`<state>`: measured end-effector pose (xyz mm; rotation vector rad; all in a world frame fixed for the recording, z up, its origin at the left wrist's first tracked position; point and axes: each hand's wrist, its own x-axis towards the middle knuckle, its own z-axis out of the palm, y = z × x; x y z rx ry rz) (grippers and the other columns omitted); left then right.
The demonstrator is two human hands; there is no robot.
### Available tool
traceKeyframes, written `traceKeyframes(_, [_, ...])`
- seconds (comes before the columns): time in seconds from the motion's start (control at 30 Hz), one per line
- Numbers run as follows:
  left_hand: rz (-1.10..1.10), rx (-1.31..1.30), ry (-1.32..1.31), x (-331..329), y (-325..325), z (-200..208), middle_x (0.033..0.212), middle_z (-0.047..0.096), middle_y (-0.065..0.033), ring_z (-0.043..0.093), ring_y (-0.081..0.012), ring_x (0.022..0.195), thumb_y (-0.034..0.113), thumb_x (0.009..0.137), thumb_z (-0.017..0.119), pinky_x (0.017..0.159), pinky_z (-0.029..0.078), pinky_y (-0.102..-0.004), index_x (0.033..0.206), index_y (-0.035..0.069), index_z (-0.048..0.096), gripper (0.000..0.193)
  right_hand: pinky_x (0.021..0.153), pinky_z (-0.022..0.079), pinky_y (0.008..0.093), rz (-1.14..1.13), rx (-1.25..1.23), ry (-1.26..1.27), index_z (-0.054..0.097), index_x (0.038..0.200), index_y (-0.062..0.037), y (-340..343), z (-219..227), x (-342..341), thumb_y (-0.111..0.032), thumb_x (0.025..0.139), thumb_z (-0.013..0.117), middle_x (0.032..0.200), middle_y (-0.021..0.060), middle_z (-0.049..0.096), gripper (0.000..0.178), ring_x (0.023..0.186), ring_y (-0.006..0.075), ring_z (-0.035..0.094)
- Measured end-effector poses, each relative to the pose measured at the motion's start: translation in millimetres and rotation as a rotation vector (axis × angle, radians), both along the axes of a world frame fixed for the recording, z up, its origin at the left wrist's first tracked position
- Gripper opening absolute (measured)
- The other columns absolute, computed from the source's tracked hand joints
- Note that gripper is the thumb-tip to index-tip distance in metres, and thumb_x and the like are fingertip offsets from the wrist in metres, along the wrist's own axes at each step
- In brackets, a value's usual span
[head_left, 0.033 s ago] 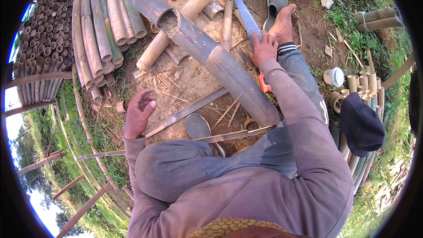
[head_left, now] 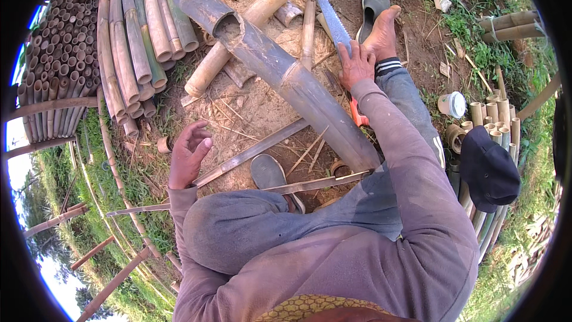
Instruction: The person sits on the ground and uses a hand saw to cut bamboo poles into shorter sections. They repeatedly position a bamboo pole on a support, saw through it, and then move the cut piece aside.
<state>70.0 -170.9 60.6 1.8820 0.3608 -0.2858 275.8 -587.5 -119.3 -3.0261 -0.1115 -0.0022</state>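
Note:
A handsaw with a pale toothed blade (head_left: 335, 21) and an orange handle (head_left: 357, 111) lies beside my right ankle. My right hand (head_left: 357, 67) is over the middle of it, fingers bent and closed around the blade. My left hand (head_left: 189, 154) hovers above my left knee, fingers loosely curled and apart, with nothing in it. Between my legs slants a thick grey bamboo pole (head_left: 316, 104), notched near its far end. Its upper part rests across a shorter tan bamboo piece (head_left: 208, 74); its near end reaches my right thigh.
Long bamboo poles (head_left: 134, 30) are piled at the far left, beside a stack of cut bamboo (head_left: 68, 42). Split strips (head_left: 256, 150) cross the ground near my left shoe (head_left: 268, 172). On the right are a white tub (head_left: 451, 104), upright bamboo pieces (head_left: 493, 113) and a black cap (head_left: 490, 170).
My right hand has shifted very slightly on the saw. Otherwise the two frames look alike.

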Motion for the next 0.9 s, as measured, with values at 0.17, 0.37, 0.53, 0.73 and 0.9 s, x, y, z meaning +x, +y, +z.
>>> traceKeyframes(0.17, [0.029, 0.027, 0.011, -5.3, 12.6, -9.4, 0.117, 0.065, -0.0049, 0.064, -0.0139, 0.106, 0.025, 0.099, 0.079, 0.095, 0.052, -0.0298, 0.145, 0.006, 0.057, 0.055, 0.122, 0.023, 0.0613, -0.081, 0.107, -0.001, 0.039, 0.158, -0.0248, 6.2, -7.9, 6.6, -0.014, 0.088, 0.069, 0.162, 0.0138, 0.033, 0.077, 0.154, 0.0360, 0.028])
traceKeyframes(0.37, [0.036, 0.037, 0.061, -5.6, 16.7, -8.5, 0.119, 0.066, -0.0070, 0.065, -0.0158, 0.111, 0.026, 0.098, 0.079, 0.099, 0.052, -0.0320, 0.145, 0.006, 0.057, 0.056, 0.126, 0.019, 0.0649, 0.205, -0.089, 0.001, 0.039, 0.160, -0.0191, 27.0, -27.8, 55.9, -0.016, 0.090, 0.067, 0.167, 0.0143, 0.031, 0.076, 0.158, 0.0376, 0.025])
traceKeyframes(0.53, [0.061, 0.034, 0.087, -6.6, 25.6, -15.8, 0.120, 0.066, -0.0067, 0.065, -0.0158, 0.112, 0.025, 0.098, 0.079, 0.099, 0.052, -0.0318, 0.146, 0.005, 0.056, 0.056, 0.128, 0.014, 0.0668, 0.496, -0.506, 0.068, 0.036, 0.163, -0.0155, 50.4, -0.8, 124.2, -0.021, 0.092, 0.069, 0.168, 0.0144, 0.035, 0.078, 0.161, 0.0365, 0.022])
traceKeyframes(0.73, [0.098, 0.001, 0.104, -9.7, 27.7, -16.2, 0.121, 0.065, -0.0072, 0.064, -0.0157, 0.112, 0.024, 0.099, 0.078, 0.099, 0.052, -0.0307, 0.146, 0.004, 0.056, 0.056, 0.124, 0.025, 0.0629, 0.565, -0.339, 0.178, 0.048, 0.154, -0.0195, 61.3, 46.0, 150.7, -0.038, 0.077, 0.083, 0.150, 0.0163, 0.048, 0.087, 0.148, 0.0390, 0.041])
traceKeyframes(0.9, [0.122, -0.027, 0.135, -4.1, 27.4, -17.0, 0.120, 0.065, -0.0070, 0.064, -0.0151, 0.113, 0.024, 0.098, 0.079, 0.101, 0.051, -0.0304, 0.146, 0.003, 0.055, 0.057, 0.110, 0.042, 0.0584, 0.321, -0.183, 0.335, 0.068, 0.140, -0.0182, 75.9, 55.6, 94.3, -0.054, 0.085, 0.075, 0.153, 0.0137, 0.042, 0.066, 0.144, 0.0385, 0.042])
